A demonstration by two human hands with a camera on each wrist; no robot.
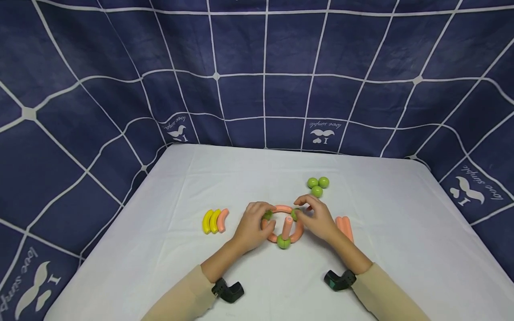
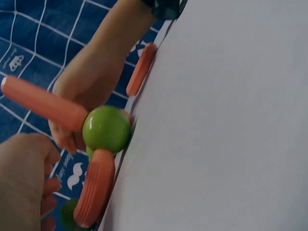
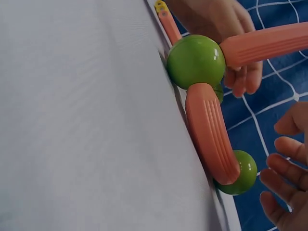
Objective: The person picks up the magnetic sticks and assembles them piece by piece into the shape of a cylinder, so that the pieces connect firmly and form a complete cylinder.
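Note:
A ring of curved orange pieces (image 1: 298, 232) joined by green balls lies on the white table. From the front green ball (image 1: 283, 241) a straight orange stick (image 1: 287, 227) rises upright, also visible in both wrist views. My left hand (image 1: 252, 225) hovers around the left green ball (image 1: 267, 215), fingers loosely bent; in the left wrist view a small gap separates the two. On the other side, my right hand (image 1: 317, 218) is beside the right green ball (image 3: 244, 172). Its fingers are spread and relaxed, apart from the ball in the right wrist view.
Two yellow curved pieces (image 1: 210, 221) and one orange curved piece (image 1: 222, 220) lie to the left. Straight orange sticks (image 1: 345, 226) lie right, partly behind the right forearm. Three loose green balls (image 1: 317, 191) sit farther back. A blue checked curtain (image 1: 241, 96) encloses the table.

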